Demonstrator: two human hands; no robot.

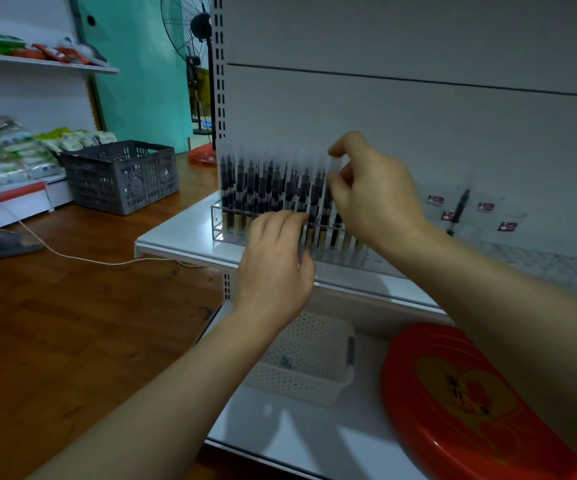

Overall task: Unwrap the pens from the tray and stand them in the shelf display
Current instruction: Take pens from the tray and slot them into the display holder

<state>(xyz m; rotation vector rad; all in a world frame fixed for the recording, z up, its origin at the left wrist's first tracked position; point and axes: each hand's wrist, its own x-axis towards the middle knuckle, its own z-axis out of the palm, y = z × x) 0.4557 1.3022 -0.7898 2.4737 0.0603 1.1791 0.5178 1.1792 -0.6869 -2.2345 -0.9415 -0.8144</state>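
- The white upper shelf juts from a pale grey back panel; a wood-plank floor runs off to the left, with a teal wall behind.
- One clear acrylic display stand sits near the shelf's left front corner, packed with upright dark pens, too many and too blurred to count.
- The right hand pinches the top of one pen standing in the stand's right end, fingers curled.
- The left hand reaches the stand's front; its fingertips are hidden, so I cannot tell its hold.
- One loose pen lies further right on the shelf among four small red-and-white wrappers.
- On the lower shelf: one red tray and one white perforated basket.
- One grey crate stands on the floor, one pedestal fan behind.
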